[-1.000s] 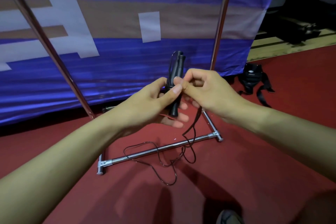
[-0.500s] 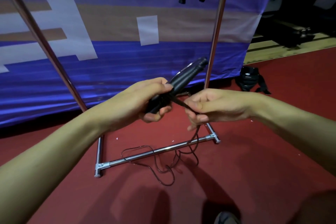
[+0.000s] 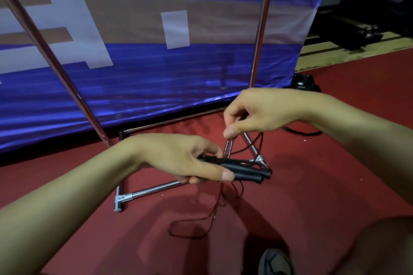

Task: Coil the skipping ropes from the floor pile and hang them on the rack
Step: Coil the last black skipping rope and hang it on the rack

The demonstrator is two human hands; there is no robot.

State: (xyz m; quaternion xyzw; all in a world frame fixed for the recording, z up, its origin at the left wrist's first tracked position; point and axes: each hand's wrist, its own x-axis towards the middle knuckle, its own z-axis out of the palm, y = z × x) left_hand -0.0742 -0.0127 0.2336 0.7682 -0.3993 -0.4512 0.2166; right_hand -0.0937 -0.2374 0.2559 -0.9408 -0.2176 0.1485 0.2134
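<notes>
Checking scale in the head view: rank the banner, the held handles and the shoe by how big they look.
1. Banner, by far the largest.
2. Handles in the left hand.
3. Shoe, cut off by the frame edge, so its place against the handles is unsure.

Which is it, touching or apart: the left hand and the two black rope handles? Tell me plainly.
Touching. The head view shows the left hand gripping the black handles, with its fingers wrapped over them and no gap.

The skipping rope's two black handles (image 3: 243,173) lie side by side, roughly level, over the chrome rack (image 3: 154,190) base, its thin dark cord (image 3: 202,222) looping up from them and trailing onto the red floor.
</notes>
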